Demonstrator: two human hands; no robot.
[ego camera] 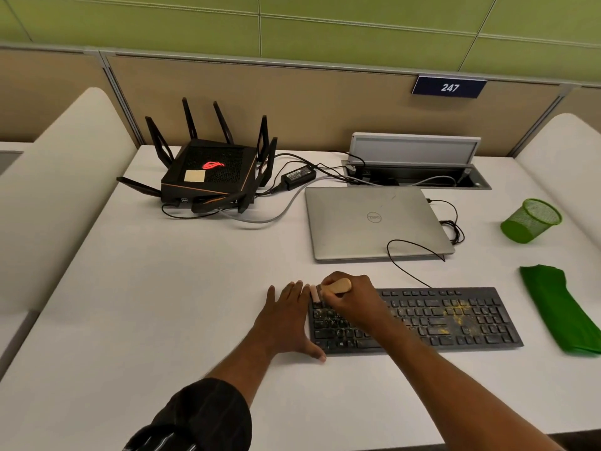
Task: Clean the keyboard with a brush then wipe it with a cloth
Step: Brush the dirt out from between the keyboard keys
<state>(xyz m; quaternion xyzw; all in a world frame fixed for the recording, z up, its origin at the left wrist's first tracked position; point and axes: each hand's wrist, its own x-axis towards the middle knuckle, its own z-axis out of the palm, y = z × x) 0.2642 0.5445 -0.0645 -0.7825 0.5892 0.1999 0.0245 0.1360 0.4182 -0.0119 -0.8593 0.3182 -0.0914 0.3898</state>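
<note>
Right hand (355,301) around half-hidden brush (340,285)

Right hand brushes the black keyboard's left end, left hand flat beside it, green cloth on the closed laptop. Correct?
No: the head view shows the green cloth on the white table right of the black keyboard, not on the closed silver laptop. The right hand does grip the wooden-handled brush; the left hand lies flat.
</note>
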